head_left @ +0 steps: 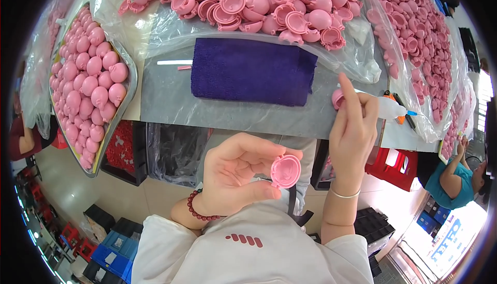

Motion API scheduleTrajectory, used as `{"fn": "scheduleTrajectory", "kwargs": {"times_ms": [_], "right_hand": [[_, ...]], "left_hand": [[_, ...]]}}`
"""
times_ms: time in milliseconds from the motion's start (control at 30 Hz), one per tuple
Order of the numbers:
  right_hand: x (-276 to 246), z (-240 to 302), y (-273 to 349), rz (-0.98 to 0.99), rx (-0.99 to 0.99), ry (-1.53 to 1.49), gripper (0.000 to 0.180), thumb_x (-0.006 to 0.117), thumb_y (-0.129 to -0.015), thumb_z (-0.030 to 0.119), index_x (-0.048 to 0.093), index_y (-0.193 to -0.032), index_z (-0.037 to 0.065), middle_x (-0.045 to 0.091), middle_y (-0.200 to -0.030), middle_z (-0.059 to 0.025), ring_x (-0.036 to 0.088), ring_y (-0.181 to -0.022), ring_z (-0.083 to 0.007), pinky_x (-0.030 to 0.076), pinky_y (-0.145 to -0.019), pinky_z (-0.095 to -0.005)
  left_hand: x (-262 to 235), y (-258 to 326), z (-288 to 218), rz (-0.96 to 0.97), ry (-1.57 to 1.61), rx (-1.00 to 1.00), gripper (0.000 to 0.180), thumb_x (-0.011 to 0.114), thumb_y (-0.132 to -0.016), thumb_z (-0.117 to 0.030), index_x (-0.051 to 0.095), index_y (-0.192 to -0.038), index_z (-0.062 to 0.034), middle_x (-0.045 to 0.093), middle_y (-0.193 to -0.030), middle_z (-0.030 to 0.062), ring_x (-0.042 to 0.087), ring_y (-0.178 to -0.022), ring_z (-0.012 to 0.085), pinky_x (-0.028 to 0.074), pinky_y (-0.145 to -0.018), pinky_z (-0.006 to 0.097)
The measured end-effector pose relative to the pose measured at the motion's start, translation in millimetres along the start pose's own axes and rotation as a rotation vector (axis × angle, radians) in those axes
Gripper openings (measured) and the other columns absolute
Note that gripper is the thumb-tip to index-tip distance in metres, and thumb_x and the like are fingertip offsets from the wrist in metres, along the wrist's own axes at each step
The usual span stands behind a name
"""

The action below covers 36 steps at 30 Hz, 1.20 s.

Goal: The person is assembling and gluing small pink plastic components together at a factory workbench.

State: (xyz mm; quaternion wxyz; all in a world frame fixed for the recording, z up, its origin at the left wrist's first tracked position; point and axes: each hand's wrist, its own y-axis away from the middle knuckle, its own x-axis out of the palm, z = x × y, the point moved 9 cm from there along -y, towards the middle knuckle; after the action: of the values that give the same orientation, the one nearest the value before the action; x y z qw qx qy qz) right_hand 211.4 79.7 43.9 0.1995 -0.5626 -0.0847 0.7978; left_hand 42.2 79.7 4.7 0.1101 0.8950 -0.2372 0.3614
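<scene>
My left hand [243, 167] holds a pink half-shell [286, 171] between thumb and fingers, its hollow side facing up, in front of my chest. Over the right part of the grey table [165, 100], my right hand [357, 115] has its index finger stretched out and its other fingers bent. A rounded pink plastic piece [337, 98] sits at that hand's fingers, partly hidden by them, and looks pinched there. Between the hands and the big heap lies a folded dark purple cloth [253, 71]. Beside my right hand is a white squeeze bottle [389, 108] with a blue tip.
Pink half-shells [233, 3] are heaped on plastic sheeting at the back, with more at right. A tray [132, 84] of pink balls [94, 66] stands at left. Orange-handled cutters [401, 108] lie past the bottle. Another person [450, 183] works at far right.
</scene>
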Motion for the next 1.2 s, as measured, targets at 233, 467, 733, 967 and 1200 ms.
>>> {"fn": "scheduleTrajectory", "kwargs": {"times_ms": [233,467,733,967,1200], "right_hand": [[-14.9,5.0,-14.8,-0.16,-0.062,-0.039,0.041,0.054,-0.072,-0.008,0.061,-0.109,0.007,0.048,-0.084,-0.0067,0.048,-0.064,-0.0164,0.042,-0.058,-0.0258],[-187.9,-81.4,27.6,-1.237,-0.029,-0.451,0.014,0.046,-0.079,0.004,0.055,-0.082,-0.007,0.054,-0.071,-0.0142,0.048,-0.055,-0.0186,0.04,-0.048,-0.0279],[-73.8,-206.7,-54.6,0.001,0.085,0.048,0.02,0.061,-0.08,0.013,0.063,-0.099,0.006,0.062,-0.093,-0.0047,0.056,-0.079,-0.0122,0.044,-0.066,-0.0255],[-154.1,-166.6,-4.3,-0.617,0.245,-0.367,0.023,0.059,-0.082,0.007,0.056,-0.104,-0.001,0.059,-0.094,-0.0081,0.056,-0.085,-0.0137,0.044,-0.069,-0.0226],[-33.3,-24.8,25.0,0.257,0.219,-0.8,0.03,0.074,-0.06,0.0,0.055,-0.082,-0.002,0.056,-0.077,-0.0062,0.052,-0.067,-0.0107,0.04,-0.057,-0.019]], "left_hand": [[-3.0,-1.2,2.5,-0.001,-0.012,0.007,0.05,0.077,-0.067,-0.014,0.047,-0.103,0.0021,0.06,-0.101,0.0204,0.059,-0.1,0.0286,0.052,-0.082,0.034],[-4.1,5.1,-3.9,-0.022,0.1,-0.014,0.049,0.075,-0.068,-0.009,0.047,-0.107,0.0013,0.057,-0.106,0.0246,0.06,-0.089,0.0235,0.051,-0.076,0.032],[-4.1,9.9,-4.2,-0.058,0.032,-0.038,0.053,0.079,-0.065,-0.017,0.046,-0.103,0.0003,0.058,-0.103,0.0268,0.064,-0.084,0.0225,0.055,-0.069,0.029],[19.7,8.3,-22.4,0.181,-0.217,0.201,0.045,0.075,-0.068,-0.005,0.047,-0.102,0.0028,0.055,-0.106,0.03,0.06,-0.097,0.0274,0.051,-0.082,0.033],[15.4,6.7,7.1,0.057,0.057,-0.092,0.05,0.077,-0.068,-0.012,0.046,-0.105,0.0013,0.057,-0.103,0.0286,0.062,-0.092,0.0264,0.053,-0.076,0.032]]}}
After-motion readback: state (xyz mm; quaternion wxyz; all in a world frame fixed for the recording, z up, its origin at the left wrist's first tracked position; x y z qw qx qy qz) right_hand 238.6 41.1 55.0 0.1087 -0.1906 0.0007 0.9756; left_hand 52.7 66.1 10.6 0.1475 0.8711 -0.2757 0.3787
